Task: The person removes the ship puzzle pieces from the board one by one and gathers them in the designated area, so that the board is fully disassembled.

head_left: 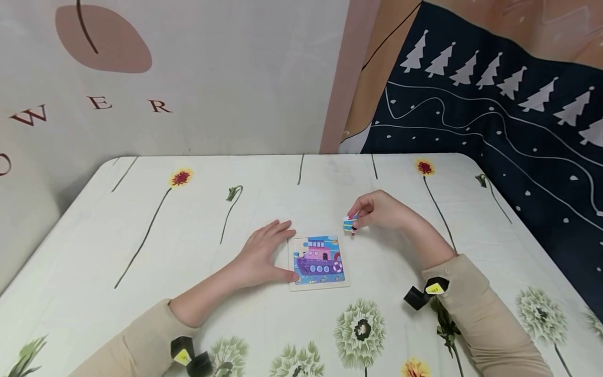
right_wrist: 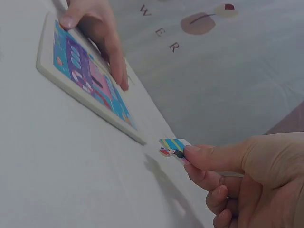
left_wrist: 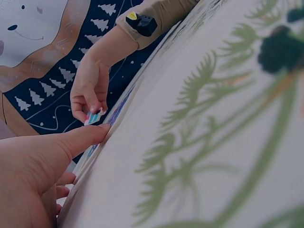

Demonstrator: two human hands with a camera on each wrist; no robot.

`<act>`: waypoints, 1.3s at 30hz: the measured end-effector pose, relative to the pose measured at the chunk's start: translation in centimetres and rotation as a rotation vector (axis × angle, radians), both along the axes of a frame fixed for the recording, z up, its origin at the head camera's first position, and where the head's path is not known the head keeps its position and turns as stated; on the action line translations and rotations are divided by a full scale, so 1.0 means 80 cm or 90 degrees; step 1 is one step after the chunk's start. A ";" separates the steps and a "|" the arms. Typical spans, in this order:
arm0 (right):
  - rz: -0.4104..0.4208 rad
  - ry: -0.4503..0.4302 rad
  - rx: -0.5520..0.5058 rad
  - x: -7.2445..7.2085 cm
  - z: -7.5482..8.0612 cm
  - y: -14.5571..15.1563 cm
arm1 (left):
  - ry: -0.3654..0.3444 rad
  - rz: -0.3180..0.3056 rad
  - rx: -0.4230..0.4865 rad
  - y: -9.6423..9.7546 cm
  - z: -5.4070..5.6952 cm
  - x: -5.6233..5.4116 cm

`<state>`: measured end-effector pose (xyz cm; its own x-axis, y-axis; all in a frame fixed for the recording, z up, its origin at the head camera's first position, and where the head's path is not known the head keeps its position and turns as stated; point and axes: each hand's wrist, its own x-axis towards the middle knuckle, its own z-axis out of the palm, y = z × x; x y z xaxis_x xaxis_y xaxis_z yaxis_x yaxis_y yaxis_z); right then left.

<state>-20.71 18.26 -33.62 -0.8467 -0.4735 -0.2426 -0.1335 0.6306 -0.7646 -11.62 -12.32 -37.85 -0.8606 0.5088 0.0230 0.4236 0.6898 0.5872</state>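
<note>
A square wooden jigsaw puzzle (head_left: 319,262) with a pink and purple ship picture lies flat on the cloth. A pale patch shows at the picture's upper left. My left hand (head_left: 263,256) rests along its left side, fingers spread and fairly straight, thumb touching the lower-left corner. My right hand (head_left: 379,212) pinches a small puzzle piece (head_left: 348,224) between thumb and fingers, above the cloth right of the board's upper corner. In the right wrist view, the piece (right_wrist: 172,145) shows blue and yellow stripes and stands apart from the board (right_wrist: 90,107).
A white flower-print cloth (head_left: 188,225) covers the table. Behind it hangs a pale curtain (head_left: 235,78) with letters; a dark cloth (head_left: 471,115) with white trees hangs at the right. Both sleeves carry small black devices (head_left: 416,297).
</note>
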 end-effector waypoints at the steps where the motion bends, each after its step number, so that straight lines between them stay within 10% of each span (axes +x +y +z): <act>1: 0.004 0.002 -0.004 -0.001 -0.001 0.002 | -0.001 0.000 0.000 0.000 0.000 0.000; 39: -0.028 0.125 0.005 0.008 -0.034 0.011 | 0.004 0.003 -0.007 0.001 0.001 0.001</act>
<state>-20.03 19.17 -36.38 -0.8982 -0.4331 -0.0746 -0.2511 0.6450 -0.7217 -11.55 -12.21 -37.80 -0.8626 0.5054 0.0235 0.4245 0.6976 0.5772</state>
